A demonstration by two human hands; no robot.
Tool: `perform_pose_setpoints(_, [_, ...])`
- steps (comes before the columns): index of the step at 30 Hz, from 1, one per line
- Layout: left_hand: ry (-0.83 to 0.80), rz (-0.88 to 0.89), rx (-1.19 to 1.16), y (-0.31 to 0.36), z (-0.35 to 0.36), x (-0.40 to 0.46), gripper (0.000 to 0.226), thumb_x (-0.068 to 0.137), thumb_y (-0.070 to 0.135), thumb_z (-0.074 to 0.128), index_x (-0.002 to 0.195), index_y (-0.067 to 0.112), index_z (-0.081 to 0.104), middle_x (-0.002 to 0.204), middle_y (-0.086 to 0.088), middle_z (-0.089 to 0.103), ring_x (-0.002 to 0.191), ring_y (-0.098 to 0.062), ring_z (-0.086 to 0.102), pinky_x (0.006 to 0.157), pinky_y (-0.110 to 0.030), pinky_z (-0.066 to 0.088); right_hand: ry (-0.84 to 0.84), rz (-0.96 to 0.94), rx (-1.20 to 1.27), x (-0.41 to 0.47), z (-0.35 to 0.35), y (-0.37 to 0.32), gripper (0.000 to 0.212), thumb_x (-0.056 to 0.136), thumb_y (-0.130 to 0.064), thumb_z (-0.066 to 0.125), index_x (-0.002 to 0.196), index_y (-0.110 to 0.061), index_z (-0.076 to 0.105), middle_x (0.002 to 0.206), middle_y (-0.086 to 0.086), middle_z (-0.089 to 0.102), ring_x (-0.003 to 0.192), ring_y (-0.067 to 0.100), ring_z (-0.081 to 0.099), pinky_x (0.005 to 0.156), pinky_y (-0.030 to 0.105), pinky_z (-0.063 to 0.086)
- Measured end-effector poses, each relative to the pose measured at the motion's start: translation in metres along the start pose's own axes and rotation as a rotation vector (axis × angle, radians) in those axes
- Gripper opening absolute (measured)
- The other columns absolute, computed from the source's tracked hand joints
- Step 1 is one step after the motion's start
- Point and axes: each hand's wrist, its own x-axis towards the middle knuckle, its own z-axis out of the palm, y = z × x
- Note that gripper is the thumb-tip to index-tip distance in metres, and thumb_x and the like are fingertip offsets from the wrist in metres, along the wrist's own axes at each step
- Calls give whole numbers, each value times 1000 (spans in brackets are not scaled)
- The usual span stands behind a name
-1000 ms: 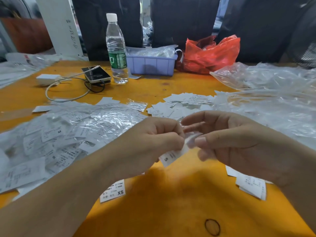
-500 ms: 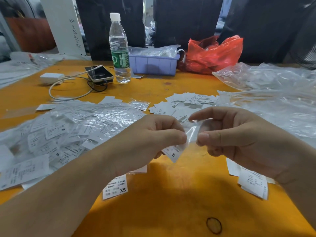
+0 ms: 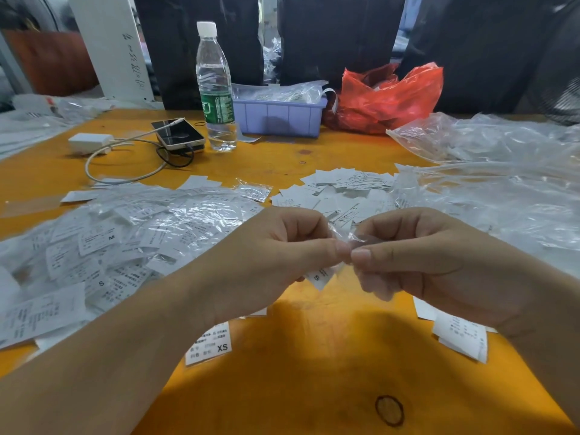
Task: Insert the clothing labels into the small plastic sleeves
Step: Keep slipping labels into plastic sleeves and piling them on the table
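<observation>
Both thumbs have closed together: left hand pinches the label, hanging below, right hand apparently pinches the sleeve above.

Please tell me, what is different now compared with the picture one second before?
The right hand has curled more and closed in, its thumb tip now meeting the left hand thumb. Both keep pinching the plastic sleeve, and the S label hangs lower below them. The XS label and water bottle stayed.
</observation>
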Motion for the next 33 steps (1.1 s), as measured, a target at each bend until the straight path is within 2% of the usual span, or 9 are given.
perform_pose_setpoints(8, [217,-3,38,-5,-9,2,19,76,37,61,69,21,67,58,12,59,54,2,53,48,-9,38,97,-6,10,0,-8,2,9,71,-17,71,77,-12,75,62,7,62,56,15,55,51,23,46])
perform_pose_setpoints(13, [120,-6,63,-2,-4,1,18,74,42,64,69,25,68,61,11,60,55,1,54,50,-9,39,164,-65,21,-1,-11,-1,13,72,-21,70,74,-8,70,60,7,57,53,13,52,50,24,43])
perform_pose_setpoints(16, [103,-22,23,-3,-4,1,40,67,61,64,75,22,69,66,-3,57,60,-18,49,52,-24,36,88,-34,-24,-1,-9,-2,10,73,-19,68,66,-11,68,56,7,54,51,14,50,50,21,43])
perform_pose_setpoints(19, [72,-48,-12,-1,-3,1,49,64,65,62,80,19,69,73,-21,52,64,-26,41,55,-38,32,-70,15,-83,-2,-5,-1,13,73,-22,72,64,-13,68,55,6,55,52,13,50,52,19,43])
perform_pose_setpoints(21, [26,-24,-23,0,0,0,43,68,60,64,78,19,70,71,-18,52,63,-25,41,55,-35,31,-127,35,-120,-2,-3,0,18,74,-29,71,65,-14,68,56,4,56,54,13,49,53,20,42])
perform_pose_setpoints(24, [-30,20,-26,1,4,-1,23,76,45,69,77,22,70,65,6,59,57,-5,51,53,-15,38,-106,44,-137,-2,-5,1,26,73,-34,72,68,-9,67,54,4,53,53,14,47,54,23,40])
perform_pose_setpoints(25, [-31,24,-27,1,4,-2,20,77,41,69,77,21,71,65,9,60,56,-1,52,52,-11,39,-92,46,-129,-1,-5,2,28,71,-35,73,68,-8,67,53,4,52,52,15,47,53,23,40])
perform_pose_setpoints(29, [18,43,-17,3,5,-4,20,78,35,65,78,16,71,66,4,60,56,0,53,52,-9,38,-34,35,-101,-1,-5,2,39,64,-45,82,64,-10,65,51,4,50,51,14,45,50,22,39])
perform_pose_setpoints(33, [59,62,-43,5,4,-4,14,80,30,67,76,17,69,62,11,59,55,2,53,50,-8,38,62,4,-49,1,-5,3,46,68,-36,78,66,4,55,52,4,47,50,15,42,50,21,40])
